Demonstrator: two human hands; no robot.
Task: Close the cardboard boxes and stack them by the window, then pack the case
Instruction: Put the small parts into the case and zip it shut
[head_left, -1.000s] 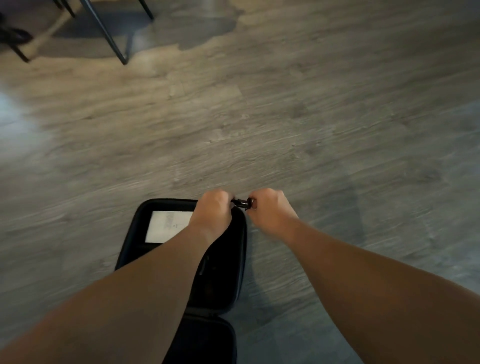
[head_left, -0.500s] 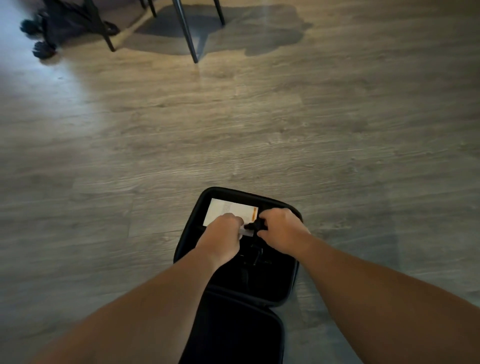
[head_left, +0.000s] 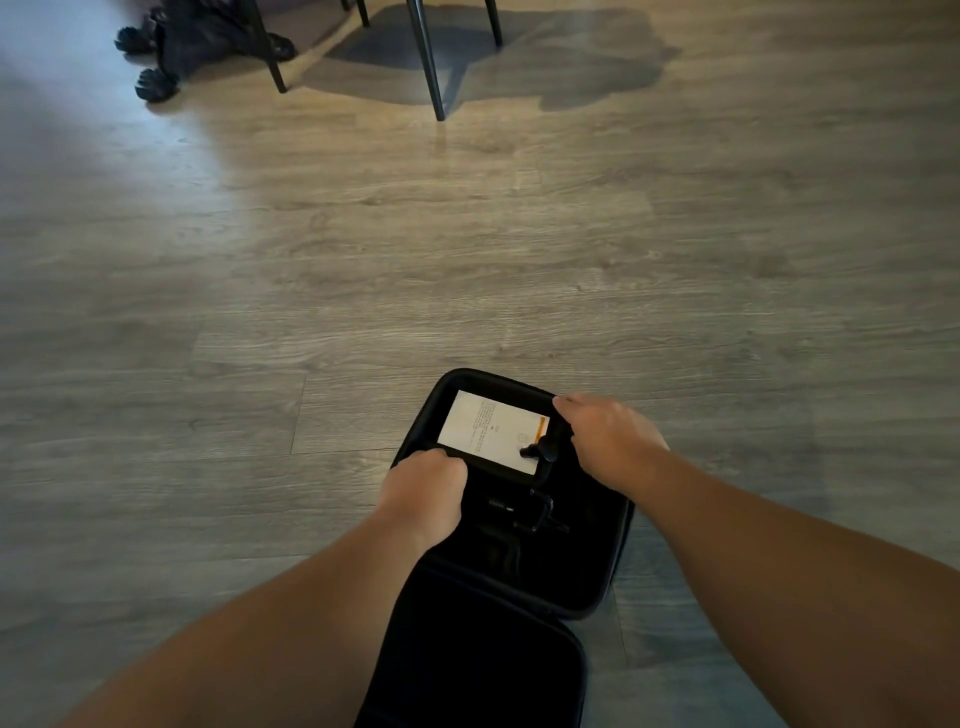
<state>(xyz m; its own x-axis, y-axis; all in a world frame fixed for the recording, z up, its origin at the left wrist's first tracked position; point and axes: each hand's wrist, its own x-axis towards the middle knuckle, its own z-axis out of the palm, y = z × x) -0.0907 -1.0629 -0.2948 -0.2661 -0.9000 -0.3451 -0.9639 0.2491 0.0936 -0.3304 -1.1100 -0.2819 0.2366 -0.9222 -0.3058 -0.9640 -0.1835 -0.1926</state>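
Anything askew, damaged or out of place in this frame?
Nothing stands out. The black case lies open on the wood floor. The left hand and right hand hold a dark tray with a white sheet over it. A small black part sits on the sheet.

Head camera looks steeply down, close above the floor (head_left: 467, 260).

Grey wood-plank floor (head_left: 467, 260) is stretching out ahead of me. Thin black legs (head_left: 428, 62) are standing at its far edge, casting shadow, and a dark bundle (head_left: 192, 41) is lying just left of them.
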